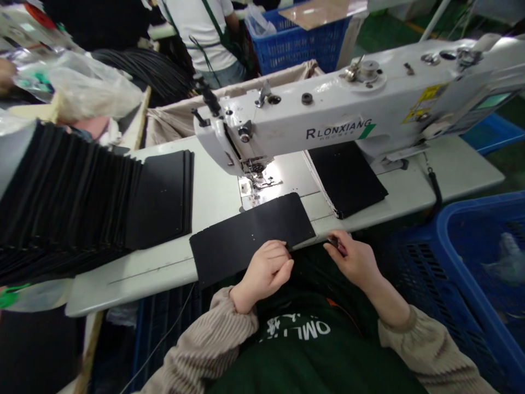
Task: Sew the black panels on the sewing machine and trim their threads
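A flat black panel (254,232) with small punched holes lies at the front edge of the sewing table, part of it jutting past the edge. Curled over its near edge is my left hand (266,271), fingers closed on the panel. My right hand (355,260) is off the panel's right end, closed around a small dark and reddish tool (337,244) mostly hidden by the fingers. Just beyond the panel stand the presser foot and lit needle plate (268,180) of a white sewing machine (303,117).
Under the machine arm rests a stack of black panels (346,178). More panels (159,197) stand and lie in a large pile at left. Blue crates (455,246) are at right; another blue crate (299,46) and a person in white (205,38) are behind.
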Motion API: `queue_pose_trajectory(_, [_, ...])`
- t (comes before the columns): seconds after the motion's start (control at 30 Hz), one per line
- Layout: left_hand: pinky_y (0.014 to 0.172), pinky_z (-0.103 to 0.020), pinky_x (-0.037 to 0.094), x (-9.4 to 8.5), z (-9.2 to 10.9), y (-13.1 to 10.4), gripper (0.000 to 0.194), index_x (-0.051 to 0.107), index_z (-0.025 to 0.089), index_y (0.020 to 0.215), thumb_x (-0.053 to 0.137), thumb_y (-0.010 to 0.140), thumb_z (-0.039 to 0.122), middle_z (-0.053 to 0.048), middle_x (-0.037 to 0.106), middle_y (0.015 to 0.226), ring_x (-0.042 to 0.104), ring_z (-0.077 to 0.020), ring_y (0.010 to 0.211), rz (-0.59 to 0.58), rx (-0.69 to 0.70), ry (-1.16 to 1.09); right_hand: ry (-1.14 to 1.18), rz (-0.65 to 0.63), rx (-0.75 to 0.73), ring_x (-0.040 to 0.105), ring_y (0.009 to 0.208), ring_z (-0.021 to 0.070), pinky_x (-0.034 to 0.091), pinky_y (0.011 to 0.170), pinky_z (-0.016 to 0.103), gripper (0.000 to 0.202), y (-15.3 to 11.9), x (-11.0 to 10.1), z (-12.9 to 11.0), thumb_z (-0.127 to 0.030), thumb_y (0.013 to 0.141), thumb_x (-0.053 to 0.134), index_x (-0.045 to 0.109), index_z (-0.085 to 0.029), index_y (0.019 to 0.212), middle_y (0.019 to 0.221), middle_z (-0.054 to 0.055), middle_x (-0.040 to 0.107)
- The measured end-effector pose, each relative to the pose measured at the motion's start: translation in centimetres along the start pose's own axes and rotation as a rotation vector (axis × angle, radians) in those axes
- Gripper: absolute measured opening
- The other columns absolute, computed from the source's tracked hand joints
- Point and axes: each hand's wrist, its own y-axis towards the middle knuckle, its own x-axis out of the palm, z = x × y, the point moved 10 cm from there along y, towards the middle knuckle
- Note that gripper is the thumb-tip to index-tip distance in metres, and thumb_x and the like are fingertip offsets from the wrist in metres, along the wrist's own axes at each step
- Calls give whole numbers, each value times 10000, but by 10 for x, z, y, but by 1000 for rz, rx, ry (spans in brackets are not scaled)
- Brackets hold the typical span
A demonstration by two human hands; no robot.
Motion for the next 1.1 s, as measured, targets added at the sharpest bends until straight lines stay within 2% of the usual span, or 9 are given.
queue_pose_trajectory(0.07, [989, -386, 475, -17, -11, -24, 208, 559, 209, 727, 523, 931, 222, -26, 645, 758, 622, -181, 885, 43, -41, 49, -45, -98, -157, 607, 658, 147, 358, 616, 260, 436, -5, 15, -12, -446, 968, 465, 539, -220, 1333, 778, 13, 688])
queue_pose_trajectory(0.13, [1046, -428, 446, -34, -25, -47, 107, 621, 200, 899, 632, 882, 305, -72, 691, 1009, 610, -222, 1060, 68, -112, 167, -118, -184, -306, 579, 651, 146, 343, 617, 268, 405, -16, 33, -18, -384, 975, 456, 556, -227, 1334, 755, 13, 679])
queue_pose_trajectory(0.3, [1166, -596, 234, -66, -65, -108, 623, 398, 254, 1453, 619, 871, 254, -97, 371, 1544, 267, -315, 1455, -6, -295, 488, -144, -165, -424, 515, 571, 123, 333, 601, 272, 396, -30, 39, -13, -352, 965, 474, 658, -179, 661, 591, 16, 584])
queue_pose_trajectory(0.5, [1172, -547, 268, -103, -89, -163, 442, 580, 300, 1309, 473, 911, 142, -29, 580, 1384, 460, -247, 1356, 89, -372, 261, -45, -47, -274, 654, 933, 201, 491, 765, 310, 392, 20, 15, -41, -382, 935, 518, 588, -273, 1306, 1288, 78, 616])
queue_pose_trajectory(0.67, [872, -381, 537, -179, -92, -189, 244, 714, 215, 984, 615, 877, 411, -35, 745, 963, 682, -254, 953, 521, -662, -31, 358, -86, -209, 666, 881, 222, 532, 785, 330, 272, 66, -7, -78, -428, 903, 558, 708, -219, 992, 964, 49, 719])
queue_pose_trajectory(0.77, [645, -288, 524, -213, -87, -199, 356, 699, 175, 948, 677, 806, 501, -31, 726, 858, 662, -223, 768, 692, -782, -218, 477, -58, -102, 630, 707, 186, 507, 610, 268, 315, 86, -26, -90, -507, 839, 628, 701, -207, 901, 803, 25, 688])
queue_pose_trajectory(0.93, [574, -253, 492, -247, -72, -194, 422, 671, 170, 1002, 709, 767, 519, -37, 720, 876, 642, -188, 692, 782, -756, -504, 511, -92, -104, 625, 709, 190, 490, 572, 255, 346, 106, -30, -121, -544, 814, 642, 704, -215, 904, 796, 24, 685])
queue_pose_trajectory(1.0, [574, -257, 498, -276, -53, -198, 410, 680, 167, 965, 698, 773, 529, -30, 721, 850, 644, -189, 693, 807, -735, -392, 513, -68, -124, 649, 753, 206, 511, 616, 269, 359, 111, -30, -131, -549, 821, 633, 708, -225, 957, 834, 32, 702])
queue_pose_trajectory(1.1, [669, -299, 541, -359, 11, -227, 406, 679, 173, 1043, 641, 832, 518, 2, 724, 942, 657, -199, 820, 1063, -625, 159, 501, -14, -156, 676, 807, 215, 527, 668, 283, 398, 115, -29, -142, -557, 862, 580, 682, -250, 1093, 902, 44, 721])
